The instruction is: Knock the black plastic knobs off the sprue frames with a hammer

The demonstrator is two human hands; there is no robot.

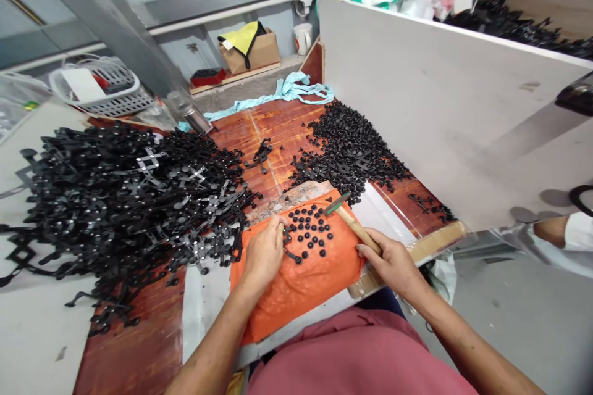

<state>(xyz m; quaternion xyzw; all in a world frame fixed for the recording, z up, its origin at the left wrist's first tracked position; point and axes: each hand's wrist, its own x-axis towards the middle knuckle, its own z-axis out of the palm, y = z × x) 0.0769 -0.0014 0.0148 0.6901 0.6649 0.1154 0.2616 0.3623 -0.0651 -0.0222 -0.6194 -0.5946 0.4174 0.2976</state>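
Note:
My right hand is closed round the wooden handle of a hammer. Its narrow greenish head hovers over or rests on the far right of an orange cloth-covered pad; I cannot tell which. My left hand pinches a small black linkage piece at the pad's left side, its gripped end hidden by the fingers. Many small round black studs stand spread over the pad, right of my left hand and in front of the hammer head.
To the left lies a big heap of black folding linkages. A pile of small black studs sits at the back right, beside a tall white panel. A metal-lidded bottle, light-blue cloth strip and grey basket are further back.

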